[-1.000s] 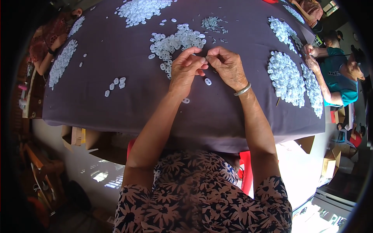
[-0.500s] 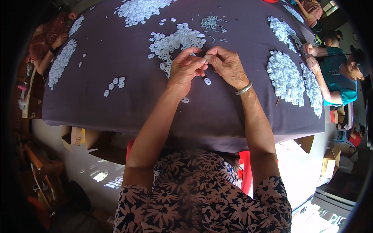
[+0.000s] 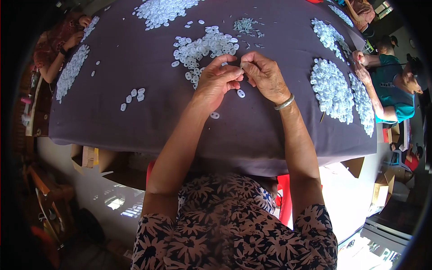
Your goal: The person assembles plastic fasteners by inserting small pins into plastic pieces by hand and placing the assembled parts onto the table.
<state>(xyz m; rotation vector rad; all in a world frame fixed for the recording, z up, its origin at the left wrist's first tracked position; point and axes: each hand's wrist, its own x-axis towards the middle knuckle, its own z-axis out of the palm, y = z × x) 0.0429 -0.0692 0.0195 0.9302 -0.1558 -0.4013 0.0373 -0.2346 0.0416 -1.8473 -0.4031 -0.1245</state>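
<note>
Shown with left hand (image 3: 217,83) and right hand (image 3: 268,80) brought fingertip to fingertip, presumably for fine control, with grasp impossible to tell, just before white two-holed pieces (image 3: 204,47) heaped within easy reach.

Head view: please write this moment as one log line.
left hand: fingers curled; right hand: fingers curled, beside left thumb; holding: unclear; beyond: white oval pieces

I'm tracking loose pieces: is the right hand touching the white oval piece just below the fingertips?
Apart: the head view shows dark tablecloth between the right hand and the white oval piece.
</note>
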